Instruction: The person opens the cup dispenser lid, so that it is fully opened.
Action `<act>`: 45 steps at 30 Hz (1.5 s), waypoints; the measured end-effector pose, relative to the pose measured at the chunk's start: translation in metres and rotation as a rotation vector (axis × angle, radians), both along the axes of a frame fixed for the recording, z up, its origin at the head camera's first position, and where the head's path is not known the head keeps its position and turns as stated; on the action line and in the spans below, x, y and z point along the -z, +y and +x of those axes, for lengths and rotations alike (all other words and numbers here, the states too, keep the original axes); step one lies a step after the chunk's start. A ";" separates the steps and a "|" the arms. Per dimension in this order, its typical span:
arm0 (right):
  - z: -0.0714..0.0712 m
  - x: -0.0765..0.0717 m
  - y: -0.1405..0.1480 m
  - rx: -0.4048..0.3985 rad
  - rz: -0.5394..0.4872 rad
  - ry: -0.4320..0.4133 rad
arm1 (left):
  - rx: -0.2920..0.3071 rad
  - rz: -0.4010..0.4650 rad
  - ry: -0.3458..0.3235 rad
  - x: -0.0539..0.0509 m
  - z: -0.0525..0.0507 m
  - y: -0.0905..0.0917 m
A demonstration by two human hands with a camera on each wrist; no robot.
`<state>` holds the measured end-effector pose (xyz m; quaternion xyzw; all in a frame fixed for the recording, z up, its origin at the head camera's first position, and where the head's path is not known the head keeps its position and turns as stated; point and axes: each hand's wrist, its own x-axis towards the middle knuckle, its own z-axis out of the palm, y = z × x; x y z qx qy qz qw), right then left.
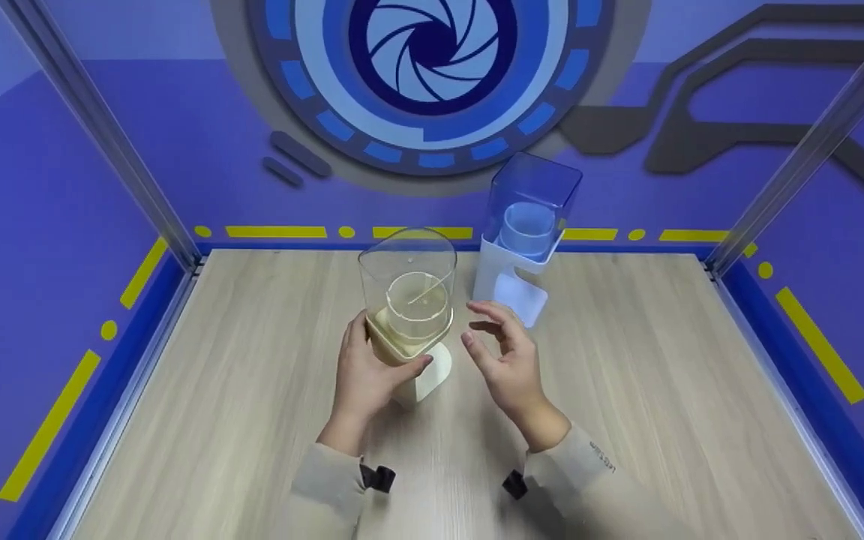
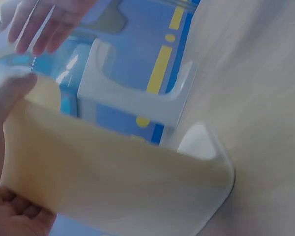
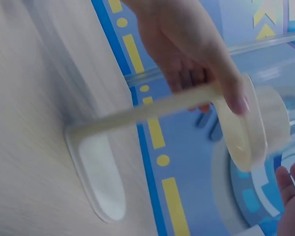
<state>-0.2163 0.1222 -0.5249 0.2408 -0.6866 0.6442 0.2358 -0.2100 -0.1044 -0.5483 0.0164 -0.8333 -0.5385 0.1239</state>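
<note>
My left hand (image 1: 368,375) grips a cream-coloured dispenser (image 1: 417,384) just under its clear top. A round clear cup shape (image 1: 418,304) shows inside that see-through top. In the right wrist view, the left thumb lies along the rim of the cream body (image 3: 238,132), and a column runs down to a rounded foot (image 3: 101,172). The foot is at the tabletop; whether it touches I cannot tell. To the right of the dispenser, my right hand (image 1: 507,364) hovers with loosely bent fingers and holds nothing.
Behind the right hand stands a second dispenser, white (image 1: 486,270) with a bluish clear top (image 1: 533,180), near the back wall. Blue printed panels and metal posts (image 1: 113,142) border the wooden table (image 1: 252,420).
</note>
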 end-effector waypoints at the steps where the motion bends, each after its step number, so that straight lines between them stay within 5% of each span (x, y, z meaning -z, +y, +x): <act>1: -0.002 -0.002 0.002 -0.002 -0.007 -0.010 | 0.020 -0.003 0.000 0.000 -0.001 -0.004; 6: -0.009 -0.007 0.007 -0.037 -0.047 -0.060 | 0.112 0.018 0.014 0.002 -0.007 -0.020; 15: -0.029 -0.023 -0.005 -0.258 -0.070 -0.103 | 0.357 0.169 0.034 0.016 -0.019 -0.038; 25: -0.059 -0.057 -0.029 -0.543 0.054 -0.129 | 0.380 0.233 0.027 0.027 -0.021 -0.048; 34: -0.067 -0.065 -0.025 -0.467 0.060 -0.127 | 0.394 0.147 0.030 0.018 -0.029 -0.045; 45: -0.067 -0.062 -0.028 -0.450 0.010 -0.036 | 0.404 0.155 0.026 0.022 -0.028 -0.045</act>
